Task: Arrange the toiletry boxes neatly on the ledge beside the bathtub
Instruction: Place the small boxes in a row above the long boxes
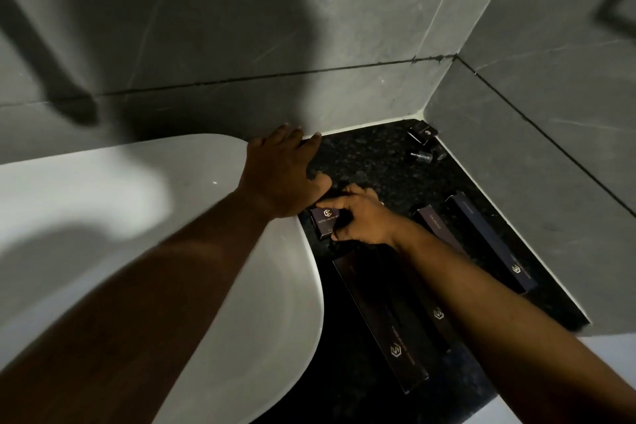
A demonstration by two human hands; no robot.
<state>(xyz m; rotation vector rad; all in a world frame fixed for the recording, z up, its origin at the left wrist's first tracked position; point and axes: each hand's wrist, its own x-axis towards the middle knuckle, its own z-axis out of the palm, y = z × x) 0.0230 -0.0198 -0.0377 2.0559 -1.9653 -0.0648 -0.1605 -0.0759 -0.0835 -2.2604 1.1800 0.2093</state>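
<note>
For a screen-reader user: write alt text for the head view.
A person's right hand grips a small dark box on a black ledge while the left hand rests on the white bathtub rim. Three long boxes lie nearby.

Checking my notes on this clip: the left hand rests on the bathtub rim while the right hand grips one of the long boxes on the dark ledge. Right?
Not quite. The head view shows the right hand gripping the small box, not a long box. The left hand does rest on the bathtub rim, beside the dark ledge.
</note>
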